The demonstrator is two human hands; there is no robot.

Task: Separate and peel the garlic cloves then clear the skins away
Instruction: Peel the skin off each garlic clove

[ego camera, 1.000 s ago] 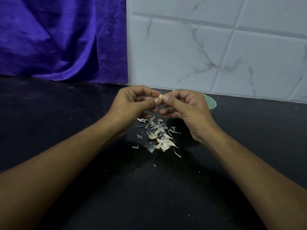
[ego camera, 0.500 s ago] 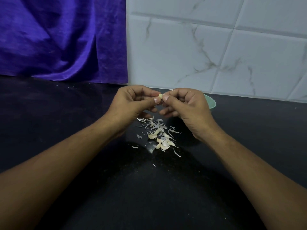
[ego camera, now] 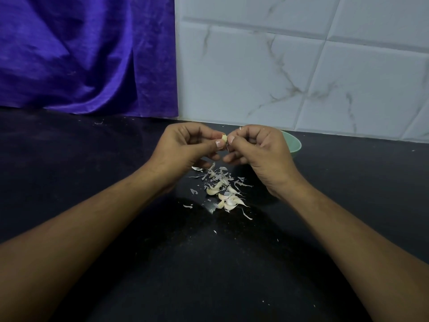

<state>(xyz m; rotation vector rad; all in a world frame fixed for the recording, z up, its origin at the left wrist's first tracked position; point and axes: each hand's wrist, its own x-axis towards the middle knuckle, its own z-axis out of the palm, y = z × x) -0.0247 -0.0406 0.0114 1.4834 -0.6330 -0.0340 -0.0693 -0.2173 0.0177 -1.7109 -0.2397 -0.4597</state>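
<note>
We've got the clove (ego camera: pixel 224 137) pinched btwn left hand (ego camera: pixel 185 147) thumb & forefinger, approx upright, right hand (ego camera: pixel 260 149) fingertips nipping its right side, above the skins (ego camera: pixel 222 187) on the counter (ego camera: pixel 92 182), so we'd peel rightward.

Left hand (ego camera: pixel 183 149) and right hand (ego camera: pixel 262 152) fingertip to fingertip, fingers curled inward.

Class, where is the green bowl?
Head view: the green bowl sits right of centre on the black counter, partly hidden behind the right hand.
</note>
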